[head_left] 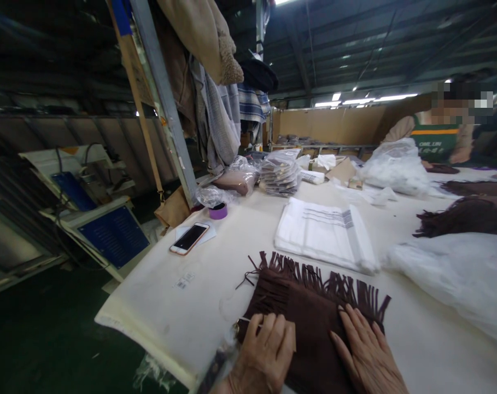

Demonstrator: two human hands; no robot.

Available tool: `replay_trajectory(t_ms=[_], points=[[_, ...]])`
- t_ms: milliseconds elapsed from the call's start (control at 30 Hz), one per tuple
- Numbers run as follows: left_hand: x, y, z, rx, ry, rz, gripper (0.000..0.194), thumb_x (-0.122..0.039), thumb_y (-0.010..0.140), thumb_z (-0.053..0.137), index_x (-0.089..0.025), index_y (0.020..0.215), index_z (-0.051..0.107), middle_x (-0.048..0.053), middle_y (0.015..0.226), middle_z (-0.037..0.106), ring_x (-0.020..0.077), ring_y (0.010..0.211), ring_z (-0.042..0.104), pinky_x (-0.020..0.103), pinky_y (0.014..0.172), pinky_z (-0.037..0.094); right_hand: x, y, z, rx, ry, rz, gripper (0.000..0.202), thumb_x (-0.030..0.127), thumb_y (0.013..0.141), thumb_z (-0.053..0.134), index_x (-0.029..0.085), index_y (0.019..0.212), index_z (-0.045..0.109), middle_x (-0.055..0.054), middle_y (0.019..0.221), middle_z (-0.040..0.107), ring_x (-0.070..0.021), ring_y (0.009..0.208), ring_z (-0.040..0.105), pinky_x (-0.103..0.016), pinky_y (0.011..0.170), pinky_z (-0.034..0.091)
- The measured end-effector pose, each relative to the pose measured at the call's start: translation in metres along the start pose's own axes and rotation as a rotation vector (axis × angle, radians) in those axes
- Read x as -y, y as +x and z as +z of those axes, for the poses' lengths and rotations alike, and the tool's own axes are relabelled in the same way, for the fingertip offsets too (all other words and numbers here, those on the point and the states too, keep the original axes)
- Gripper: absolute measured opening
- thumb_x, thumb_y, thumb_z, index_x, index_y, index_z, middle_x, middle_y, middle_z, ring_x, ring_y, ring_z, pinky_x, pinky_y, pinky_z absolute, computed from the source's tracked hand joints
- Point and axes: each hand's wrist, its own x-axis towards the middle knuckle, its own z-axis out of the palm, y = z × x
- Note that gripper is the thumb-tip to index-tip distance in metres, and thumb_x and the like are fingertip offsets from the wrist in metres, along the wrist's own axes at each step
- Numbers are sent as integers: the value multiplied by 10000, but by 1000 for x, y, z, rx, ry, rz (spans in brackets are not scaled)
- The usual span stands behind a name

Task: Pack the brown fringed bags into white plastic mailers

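Note:
A dark brown fringed scarf (309, 323) lies folded on the table, its fringe pointing away from me. My left hand (267, 347) has its fingers curled down on the scarf's left part. The edge of a small tan card tag (294, 335) sticks out beside those fingers; the rest is hidden. A thin white strand and a small metal piece (235, 328) show at the scarf's left edge, near a dark, blurred handle-like object (212, 373). Flat on the scarf's right side rests my right hand (367, 345), fingers stretched out.
Beyond the scarf is folded white cloth with grey stripes (324, 230). A phone (189, 238) and purple tape roll (218, 211) lie left. Bagged goods (280, 172) are stacked behind; clear plastic (457, 273) and brown fringed pieces (469, 216) lie right. A person (434, 137) stands across the table.

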Motion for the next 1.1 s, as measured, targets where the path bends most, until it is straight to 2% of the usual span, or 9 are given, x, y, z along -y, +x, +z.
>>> replay_trajectory(t_ms=[133, 467, 533, 600, 733, 833, 900, 1000, 1100], points=[[1, 0, -1, 98, 16, -112, 362, -138, 891, 256, -92, 1030, 587, 123, 977, 632, 238, 922, 534, 425, 847, 367, -3, 1, -6, 3, 54, -111, 369, 150, 865, 341, 233, 1079, 630, -133, 1245, 560, -347, 1319, 287, -547, 934, 358], [10, 3, -31, -143, -209, 22, 241, -109, 873, 379, -113, 977, 597, 77, 879, 667, 183, 846, 580, 340, 768, 408, -2, 7, -16, 0, 53, -161, 411, 68, 829, 342, 249, 1039, 646, -159, 1193, 575, -384, 1357, 155, -581, 867, 396], [23, -5, -45, -187, -240, -165, 223, -121, 884, 396, -141, 1007, 580, 61, 902, 674, 162, 877, 592, 294, 808, 426, -2, 5, -14, 18, 49, -137, 400, 94, 850, 333, 241, 1072, 632, -151, 1207, 570, -366, 1359, 164, -573, 885, 396], [45, -17, -56, -150, -262, -571, 166, -184, 881, 441, -187, 985, 571, 44, 902, 672, 161, 867, 610, 266, 803, 450, -2, 3, -12, 46, 49, -103, 382, 133, 870, 326, 233, 1092, 619, -132, 1231, 564, -348, 1353, 200, -567, 920, 379], [97, -43, -65, 201, -203, -1399, 296, -392, 785, 429, -162, 918, 560, 126, 859, 653, 296, 813, 622, 410, 723, 498, 1, 3, -9, 61, 18, -7, 379, 297, 914, 320, 164, 1190, 543, -139, 1251, 558, -312, 1262, 392, -512, 955, 375], [118, -42, -54, 95, -68, -1285, 500, -448, 710, 413, -86, 1035, 527, 228, 1063, 586, 378, 1044, 522, 536, 896, 401, 4, 9, -11, 28, 0, 99, 502, 424, 922, 303, 69, 1239, 464, -175, 1206, 583, -289, 1146, 514, -471, 942, 396], [117, -24, -38, 84, -329, -1213, 482, -480, 682, 446, -132, 996, 561, 187, 1108, 581, 343, 1075, 500, 497, 970, 341, 5, 13, -14, 8, 17, 160, 532, 457, 923, 294, 50, 1230, 449, -176, 1157, 610, -272, 1098, 553, -448, 929, 410], [104, 14, -8, 343, -903, -1336, 339, -501, 637, 542, -197, 773, 607, 74, 857, 657, 269, 875, 578, 398, 854, 421, 8, 20, -20, -7, 42, 208, 505, 446, 928, 297, 48, 1196, 456, -174, 1112, 631, -254, 1060, 578, -418, 907, 425], [92, 43, 17, 467, -1168, -1392, 393, -555, 642, 567, -167, 693, 611, 30, 666, 640, 228, 734, 598, 312, 655, 450, 10, 26, -28, -24, 40, 135, 399, 377, 931, 337, 73, 1136, 494, -161, 1103, 638, -244, 1047, 581, -408, 927, 396]])
